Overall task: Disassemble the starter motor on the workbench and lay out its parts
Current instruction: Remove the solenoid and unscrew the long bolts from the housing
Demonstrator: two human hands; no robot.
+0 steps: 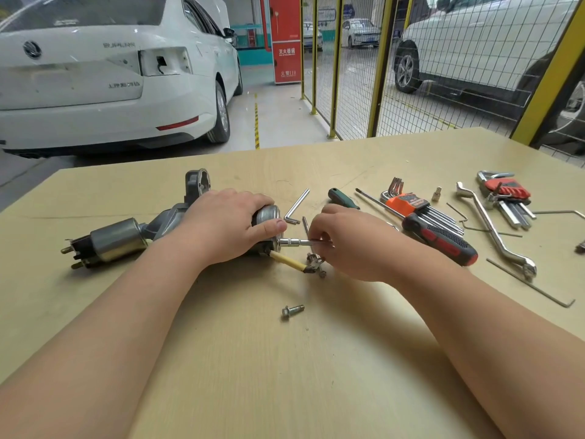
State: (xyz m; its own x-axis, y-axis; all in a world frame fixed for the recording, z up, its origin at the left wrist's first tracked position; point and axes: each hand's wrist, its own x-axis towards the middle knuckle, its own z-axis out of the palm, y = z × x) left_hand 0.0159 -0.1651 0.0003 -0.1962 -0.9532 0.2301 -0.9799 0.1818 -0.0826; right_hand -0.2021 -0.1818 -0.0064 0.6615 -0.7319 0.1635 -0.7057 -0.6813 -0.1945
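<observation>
Workbench [285, 375]: hex keys [443, 218] (in orange holder [408, 202])

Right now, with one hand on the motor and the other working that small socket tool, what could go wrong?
The right hand only pinches the socket tool, so it might slip off the fastener and jab the left hand, whose thumb sits right beside it. The starter motor is steadied by that hand alone and could twist or roll. The loose bolt lies between the forearms, where a sweep might knock it away.
</observation>
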